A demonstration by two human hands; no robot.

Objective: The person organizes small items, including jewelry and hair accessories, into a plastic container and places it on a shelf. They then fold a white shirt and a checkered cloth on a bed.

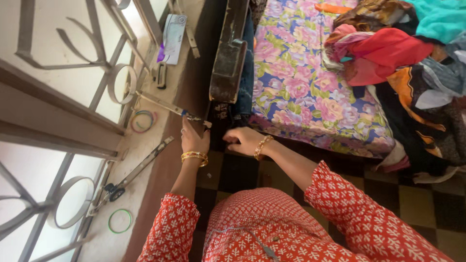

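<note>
At frame centre, my left hand (pixel 194 138) pinches a dark cloth (pixel 198 127) against the sill (pixel 145 145), seemingly to steady it, while my right hand (pixel 242 140), fingers curled empty, rests by the bed (pixel 301 87).

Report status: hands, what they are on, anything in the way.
Left hand gripping a small dark object at the windowsill edge. Right hand on dark cloth beside the bed. Nothing between them.

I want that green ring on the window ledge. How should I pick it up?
Pinch the green ring's thin rim from above, thumb outside and a finger inside. It lies flat on the ledge, so there is probably no gap to slide under. The nearer edge, away from the window grille, looks freest.
</note>
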